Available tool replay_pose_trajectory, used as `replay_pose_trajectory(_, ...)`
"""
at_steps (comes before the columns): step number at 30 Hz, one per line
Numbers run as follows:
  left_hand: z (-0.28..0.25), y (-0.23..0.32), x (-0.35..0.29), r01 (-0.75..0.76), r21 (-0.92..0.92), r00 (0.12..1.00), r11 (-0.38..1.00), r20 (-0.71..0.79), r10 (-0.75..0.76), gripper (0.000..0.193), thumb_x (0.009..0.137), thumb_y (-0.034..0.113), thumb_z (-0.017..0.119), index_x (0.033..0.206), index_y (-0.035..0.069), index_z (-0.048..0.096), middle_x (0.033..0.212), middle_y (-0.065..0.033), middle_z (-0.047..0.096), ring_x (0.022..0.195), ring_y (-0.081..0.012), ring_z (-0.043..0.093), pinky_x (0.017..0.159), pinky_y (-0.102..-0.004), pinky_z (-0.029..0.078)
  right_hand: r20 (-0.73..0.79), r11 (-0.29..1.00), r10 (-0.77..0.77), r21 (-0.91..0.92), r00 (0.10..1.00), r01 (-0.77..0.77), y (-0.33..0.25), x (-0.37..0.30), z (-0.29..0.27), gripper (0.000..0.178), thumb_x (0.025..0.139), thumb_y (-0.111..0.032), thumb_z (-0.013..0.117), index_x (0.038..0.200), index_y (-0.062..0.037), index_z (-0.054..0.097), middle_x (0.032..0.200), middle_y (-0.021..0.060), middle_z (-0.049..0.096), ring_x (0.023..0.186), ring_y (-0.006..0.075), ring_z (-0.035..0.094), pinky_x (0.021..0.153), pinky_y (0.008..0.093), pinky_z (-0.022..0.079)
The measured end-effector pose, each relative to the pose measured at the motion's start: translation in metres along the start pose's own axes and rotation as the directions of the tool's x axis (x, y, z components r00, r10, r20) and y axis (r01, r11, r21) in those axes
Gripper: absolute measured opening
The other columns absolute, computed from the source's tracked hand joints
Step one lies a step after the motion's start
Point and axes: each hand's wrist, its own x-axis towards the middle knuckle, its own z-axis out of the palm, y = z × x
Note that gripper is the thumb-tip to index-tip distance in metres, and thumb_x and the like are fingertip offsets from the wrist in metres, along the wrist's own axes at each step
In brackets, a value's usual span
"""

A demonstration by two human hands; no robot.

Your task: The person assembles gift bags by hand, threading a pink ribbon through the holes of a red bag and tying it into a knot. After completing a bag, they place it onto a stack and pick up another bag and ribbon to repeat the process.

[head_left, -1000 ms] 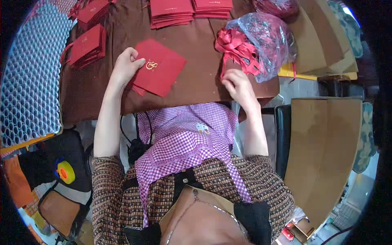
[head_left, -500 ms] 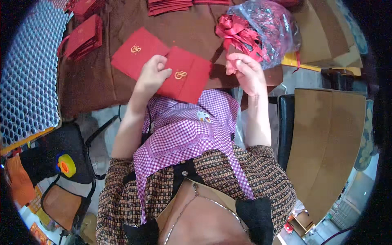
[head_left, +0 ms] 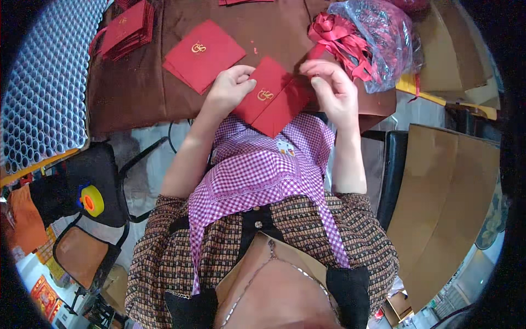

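My left hand (head_left: pixel 231 90) pinches the upper left edge of a red card folder (head_left: pixel 272 104) with a gold emblem, held tilted over the table's near edge. By the folder's right corner is my right hand (head_left: pixel 337 93), its thumb and fingers curled together. Whatever it pinches is too small or hidden to name. Beyond my left hand lies a small stack of similar red folders (head_left: pixel 203 52) with the same gold emblem. A bunch of red ribbons (head_left: pixel 339 41) spills from a clear plastic bag (head_left: pixel 389 41) beyond my right hand.
A brown cloth (head_left: pixel 129 112) covers the table. Another pile of red folders (head_left: pixel 126 33) sits far left, near a blue-white patterned surface (head_left: pixel 46 82). Cardboard sheets (head_left: pixel 446 203) stand at right. A black chair (head_left: pixel 98 181) holding a yellow tape roll (head_left: pixel 92 200) is at left.
My left hand and its folder have shifted right and slightly up. My right hand has come closer to that folder's right corner. The view has shifted a little.
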Motion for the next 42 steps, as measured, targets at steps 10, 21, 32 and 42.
replay_pose_trajectory(10,0.009,0.008,0.004,0.06,-0.091,0.997,0.994,0.047,-0.056,0.031,0.087,0.003,0.055,0.117,-0.003,0.052,0.1,-0.0078,0.064,0.088,-0.0126,0.061,0.078,-0.0256,0.05,0.054,0.856,-0.201,-0.475,0.978,0.202,0.024,0.0,0.041,0.011,0.075,-0.005,0.066,0.087,-0.0046,0.065,0.081,0.0066,0.061,0.082,0.0228,0.059,0.076,0.0353,0.043)
replay_pose_trajectory(21,0.009,0.009,0.002,-0.003,-0.147,0.993,0.989,0.114,0.02,0.033,0.086,0.001,0.055,0.119,-0.003,0.052,0.1,-0.0075,0.065,0.087,-0.0122,0.061,0.077,-0.0255,0.05,0.091,0.679,-0.187,-0.708,0.978,0.196,0.028,-0.002,0.057,0.007,0.08,-0.013,0.063,0.083,-0.0073,0.06,0.078,0.006,0.059,0.079,0.0242,0.057,0.075,0.0382,0.038)
replay_pose_trajectory(32,0.014,0.02,-0.002,-0.059,0.012,0.996,0.998,0.073,0.058,0.035,0.085,0.002,0.061,0.118,-0.005,0.054,0.099,-0.0076,0.066,0.087,-0.01,0.06,0.076,-0.0237,0.05,0.099,0.642,-0.219,-0.735,0.971,0.219,0.028,0.001,0.06,0.008,0.082,-0.013,0.062,0.08,-0.0078,0.056,0.076,0.0063,0.058,0.076,0.0249,0.056,0.071,0.0389,0.037)
replay_pose_trajectory(42,0.013,0.007,0.004,-0.131,0.202,0.991,0.971,0.038,0.126,0.033,0.085,0.001,0.059,0.117,-0.006,0.054,0.103,-0.0085,0.065,0.09,-0.0113,0.061,0.079,-0.0247,0.05,0.168,0.595,-0.246,-0.751,0.954,0.286,0.019,0.006,0.061,0.011,0.078,-0.01,0.064,0.076,-0.0069,0.054,0.072,0.0069,0.055,0.072,0.0246,0.054,0.069,0.0387,0.036)
